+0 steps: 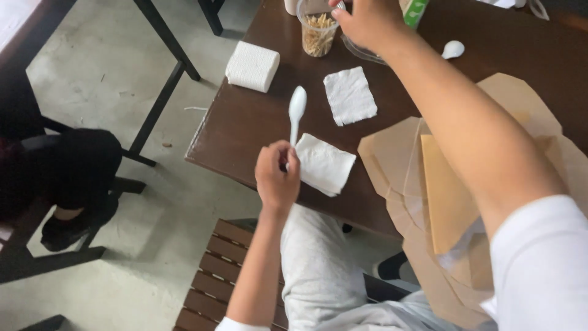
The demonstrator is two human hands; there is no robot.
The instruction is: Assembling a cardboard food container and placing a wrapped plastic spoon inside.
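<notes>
My left hand (277, 176) grips the handle of a white plastic spoon (296, 110), its bowl pointing away from me, over the near edge of a dark brown table (245, 129). A folded white napkin (323, 163) lies just right of that hand. My right hand (366, 23) reaches to the far side of the table, fingers closed around something small above a clear cup of toothpicks (318, 34); what it holds is hidden. A second white napkin (349, 95) lies flat between the two hands.
A stack of white napkins (252, 66) sits at the table's left corner. Another white spoon (452, 49) lies far right. Flat brown paper boxes (453, 184) cover the table's right side. A slatted wooden bench (214, 276) is under me; a person's dark-clothed leg (67, 171) is at left.
</notes>
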